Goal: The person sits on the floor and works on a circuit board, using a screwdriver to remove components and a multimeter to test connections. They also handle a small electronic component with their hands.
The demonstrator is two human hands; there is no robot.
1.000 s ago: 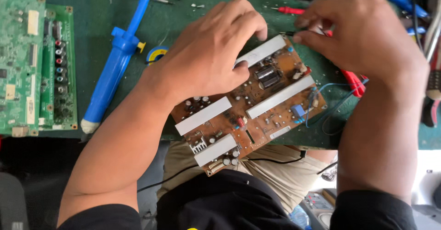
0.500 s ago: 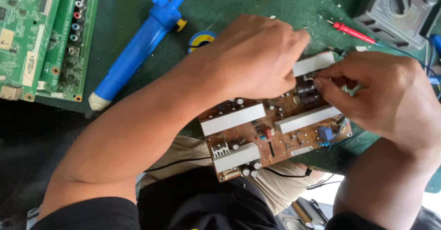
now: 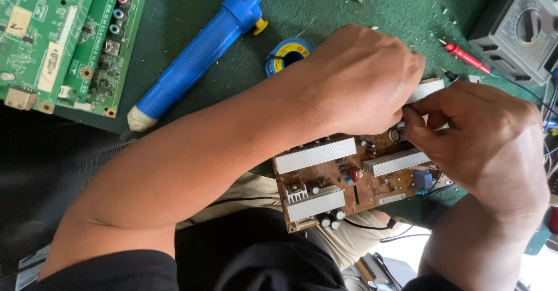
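Far left of the grip, two green circuit boards [image 3: 64,35] lie side by side on the green mat [image 3: 192,0]. Nearer in, a blue desoldering pump [image 3: 203,47] lies slanted, its pale tip toward the person and its plunger end away up-right; just beyond it sits a small spool of solder [image 3: 288,54].

The left hand [image 3: 363,79] arches over the far end of the brown power board [image 3: 349,180], fingers curled down onto its upper edge, clamped on the board there. The board lies at the mat's near edge, partly over the person's lap, its long axis running from lower left to upper right; its silver heat sinks [image 3: 314,154] run roughly along that axis.

The right hand [image 3: 482,146] meets the left at the board's upper right, thumb and fingers pinched together on a small part; what exactly they grip is hidden.

Right of the grip lie a red probe [image 3: 465,57] and a grey multimeter [image 3: 517,24].
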